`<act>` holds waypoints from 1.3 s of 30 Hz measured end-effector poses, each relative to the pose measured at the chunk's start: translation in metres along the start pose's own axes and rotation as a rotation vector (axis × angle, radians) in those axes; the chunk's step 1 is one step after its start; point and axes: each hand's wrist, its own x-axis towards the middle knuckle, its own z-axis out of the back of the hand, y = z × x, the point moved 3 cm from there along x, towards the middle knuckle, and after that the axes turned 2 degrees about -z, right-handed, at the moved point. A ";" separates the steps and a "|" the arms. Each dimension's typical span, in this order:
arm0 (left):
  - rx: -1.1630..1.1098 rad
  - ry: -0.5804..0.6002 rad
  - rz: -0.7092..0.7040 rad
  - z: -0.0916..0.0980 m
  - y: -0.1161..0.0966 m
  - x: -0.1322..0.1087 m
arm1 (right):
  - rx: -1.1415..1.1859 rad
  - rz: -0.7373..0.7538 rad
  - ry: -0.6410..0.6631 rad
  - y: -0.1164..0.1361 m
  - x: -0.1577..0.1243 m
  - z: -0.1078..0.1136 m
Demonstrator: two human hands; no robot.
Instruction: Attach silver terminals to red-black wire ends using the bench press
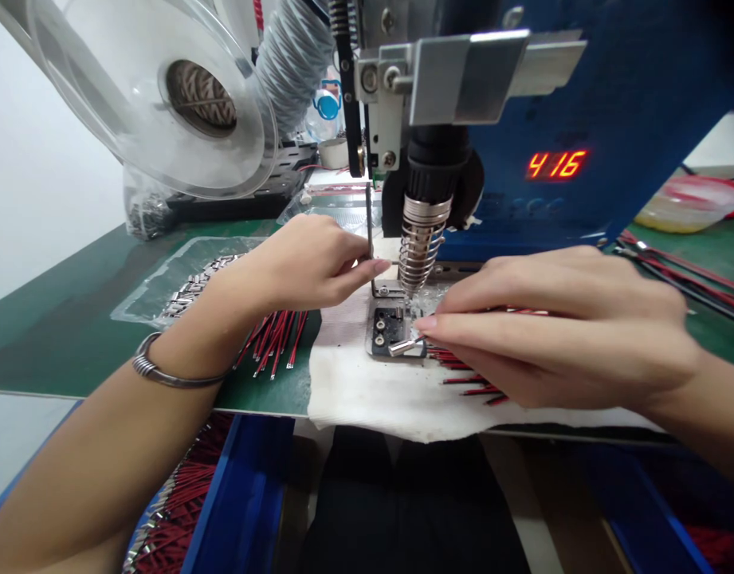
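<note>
My right hand point(563, 327) pinches a thin wire between thumb and fingers, just right of the small black fixture point(396, 320). A silvery metal connector point(402, 347) at the wire's tip lies over the fixture's front edge. My left hand point(312, 259) is closed, thumb against the curled fingers, beside the upright metal bracket point(370, 231); whatever it pinches is hidden. Above the fixture, the soldering head with its coiled spring point(423, 239) points down between both hands. Red-and-black wires point(462, 375) lie on the white cloth point(367, 399) under my right hand.
Left of the cloth are a clear plastic tray point(133, 307) of metal connectors and a bundle of red-and-black wires point(276, 343). A blue machine point(558, 215) with a red "416" display stands behind. Blue bins point(253, 478) sit below the table edge. A clear spool point(121, 104) hangs upper left.
</note>
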 end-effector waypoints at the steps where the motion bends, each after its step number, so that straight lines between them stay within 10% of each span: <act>1: 0.002 -0.001 -0.003 0.000 0.000 0.000 | -0.004 -0.009 0.005 0.000 0.000 0.000; 39: 0.008 0.070 0.045 0.000 -0.002 -0.001 | 0.084 0.042 0.133 -0.004 -0.001 -0.006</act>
